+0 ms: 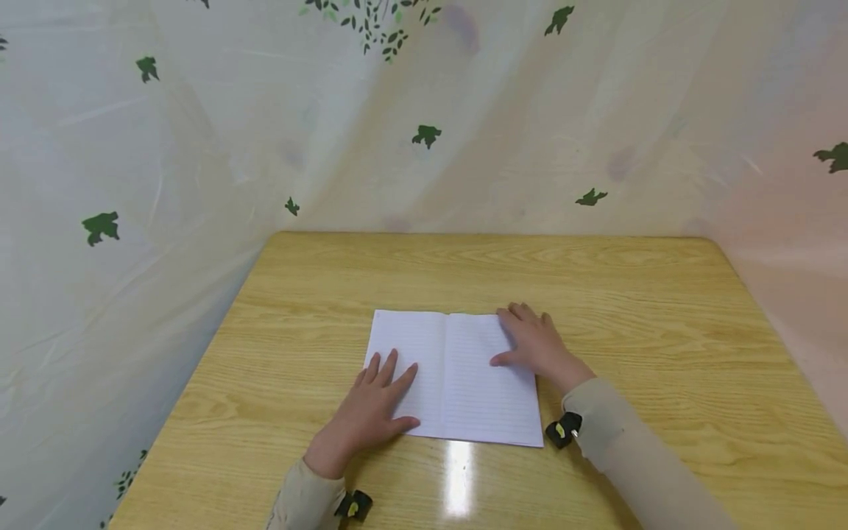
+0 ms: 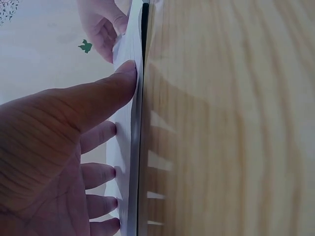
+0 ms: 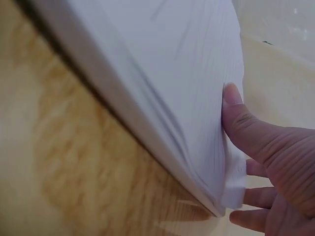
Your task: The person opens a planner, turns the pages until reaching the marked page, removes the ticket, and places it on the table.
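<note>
An open notebook (image 1: pixel 467 397) with lined white pages lies on the wooden table. My left hand (image 1: pixel 371 408) rests on its left page, fingers spread and fairly straight. The left wrist view shows that thumb (image 2: pixel 106 98) at the near edge and the fingertips (image 2: pixel 110 172) against the paper. Over at the far right corner, my right hand (image 1: pixel 533 342) touches the right page, with thumb and index finger well apart. In the right wrist view its thumb (image 3: pixel 241 118) lies on the paper; the other fingers (image 3: pixel 258 197) reach past the edge, their tips partly hidden by the page.
The wood-grain table (image 1: pixel 629 309) extends around the notebook on all sides. A pale cloth (image 1: pixel 503 110) with green leaf and bird-like shapes hangs behind and beside it. A black wrist device (image 1: pixel 563 429) sits at the right sleeve, another (image 1: pixel 354 506) at the left.
</note>
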Demonstrator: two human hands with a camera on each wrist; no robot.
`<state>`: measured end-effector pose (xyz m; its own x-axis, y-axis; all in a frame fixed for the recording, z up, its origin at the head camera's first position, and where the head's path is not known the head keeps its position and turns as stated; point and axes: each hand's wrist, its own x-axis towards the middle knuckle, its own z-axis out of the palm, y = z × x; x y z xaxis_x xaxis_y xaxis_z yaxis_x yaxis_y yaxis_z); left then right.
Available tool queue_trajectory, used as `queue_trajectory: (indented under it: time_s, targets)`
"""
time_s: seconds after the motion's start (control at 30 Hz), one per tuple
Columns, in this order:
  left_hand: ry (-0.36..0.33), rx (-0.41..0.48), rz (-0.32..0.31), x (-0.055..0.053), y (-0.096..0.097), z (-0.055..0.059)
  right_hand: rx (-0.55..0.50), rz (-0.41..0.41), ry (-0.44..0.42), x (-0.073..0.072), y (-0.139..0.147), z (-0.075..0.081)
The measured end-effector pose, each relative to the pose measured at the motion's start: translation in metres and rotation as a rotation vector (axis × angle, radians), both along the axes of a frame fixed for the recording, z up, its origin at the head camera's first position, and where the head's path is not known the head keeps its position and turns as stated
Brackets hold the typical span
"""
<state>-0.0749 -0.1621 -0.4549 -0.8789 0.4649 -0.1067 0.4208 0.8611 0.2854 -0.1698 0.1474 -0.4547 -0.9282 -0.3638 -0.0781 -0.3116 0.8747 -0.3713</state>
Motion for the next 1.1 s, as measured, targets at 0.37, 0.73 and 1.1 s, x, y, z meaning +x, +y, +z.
queue_trajectory:
  time_s: [0.37,0.73,1.1]
  targets:
    - [0.002,0.016,-0.002,0.000,-0.001,-0.002,-0.075,-0.113,0.145,0.011,-0.017,0.007]
    - [0.017,0.115,0.024,0.000,0.000,-0.004,-0.291,-0.185,0.165,0.033,-0.039,0.017]
    - [0.038,0.196,0.051,-0.004,0.001,-0.001,-0.255,0.031,-0.048,0.060,-0.063,0.025]
